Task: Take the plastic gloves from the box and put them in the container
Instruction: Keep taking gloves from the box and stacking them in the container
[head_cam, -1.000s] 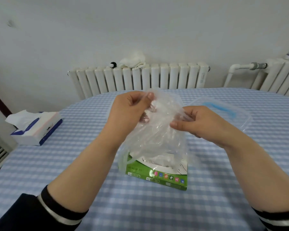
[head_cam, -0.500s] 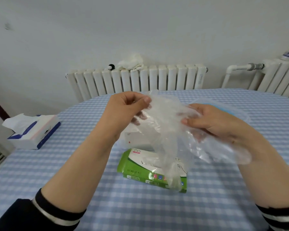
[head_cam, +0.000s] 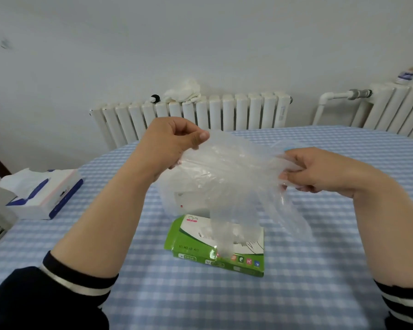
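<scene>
Leftmost, near the left edge of the checked blue-and-white table, sits one tissue box, white with dark blue panels, a tissue standing out of its top; whatever is printed on it is too small to read. Further right, the left hand is raised above the table, thumb and curled fingers pinching the upper left edge of the clear plastic gloves. These gloves are stretched out in the air between both hands, their finger parts hanging down toward the box; how many thin layers are in the bunch cannot be told. One green and white box lies flat near the middle of the table, straight below the gloves, with a row of small coloured icons along its front side and a line of pale print too blurred to read. Behind the film a white container with a small red dot shows only in part. At the right, the right hand grips the gloves' other end with curled fingers
</scene>
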Action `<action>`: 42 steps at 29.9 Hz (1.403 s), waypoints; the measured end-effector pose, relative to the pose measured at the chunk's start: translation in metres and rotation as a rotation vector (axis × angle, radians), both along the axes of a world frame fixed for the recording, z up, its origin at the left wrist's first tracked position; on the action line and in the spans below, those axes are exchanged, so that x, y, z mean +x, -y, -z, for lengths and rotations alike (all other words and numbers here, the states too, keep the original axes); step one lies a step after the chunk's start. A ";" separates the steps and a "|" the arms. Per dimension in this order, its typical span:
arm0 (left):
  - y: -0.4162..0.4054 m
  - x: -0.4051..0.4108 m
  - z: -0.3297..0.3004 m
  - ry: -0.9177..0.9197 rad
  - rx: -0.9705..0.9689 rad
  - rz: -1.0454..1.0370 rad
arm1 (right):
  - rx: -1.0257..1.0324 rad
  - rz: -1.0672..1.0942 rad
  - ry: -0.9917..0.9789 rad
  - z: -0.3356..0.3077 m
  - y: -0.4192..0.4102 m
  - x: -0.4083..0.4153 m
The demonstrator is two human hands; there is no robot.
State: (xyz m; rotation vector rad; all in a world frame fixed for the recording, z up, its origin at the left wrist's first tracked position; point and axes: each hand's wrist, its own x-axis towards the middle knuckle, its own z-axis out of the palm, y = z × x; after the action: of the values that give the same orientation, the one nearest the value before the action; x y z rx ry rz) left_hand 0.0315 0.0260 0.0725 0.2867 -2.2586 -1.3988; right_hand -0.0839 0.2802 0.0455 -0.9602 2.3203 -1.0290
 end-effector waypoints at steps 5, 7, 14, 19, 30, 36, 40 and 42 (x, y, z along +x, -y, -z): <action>0.008 -0.010 -0.017 -0.072 -0.039 -0.018 | 0.419 -0.117 -0.100 0.005 -0.014 -0.013; 0.013 -0.016 -0.027 -0.144 0.007 -0.021 | 0.448 -0.186 -0.065 0.007 -0.014 -0.012; 0.032 -0.042 -0.039 -0.268 0.236 -0.192 | 0.489 -0.397 -0.051 0.016 0.017 0.015; 0.042 -0.052 -0.006 -0.160 0.164 -0.310 | 0.422 -0.432 -0.064 0.012 0.026 0.030; 0.052 -0.029 0.031 0.140 -0.195 -0.381 | -0.467 0.070 -0.681 -0.004 0.072 0.030; 0.053 -0.012 0.045 0.094 -0.883 -0.461 | 0.355 -0.219 -0.425 -0.004 0.117 0.001; 0.036 -0.014 0.026 0.345 -0.792 -0.026 | 0.554 -0.299 -0.241 -0.010 0.134 -0.007; 0.037 -0.031 0.027 0.691 -0.934 0.093 | 0.648 -0.338 -0.190 -0.010 0.145 -0.012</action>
State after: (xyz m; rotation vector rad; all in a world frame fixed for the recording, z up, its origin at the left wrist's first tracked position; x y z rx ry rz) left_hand 0.0008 -0.0112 0.0456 0.3723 -3.2181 -0.1263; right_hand -0.0959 0.1351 0.0550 -1.1377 2.2849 -0.0341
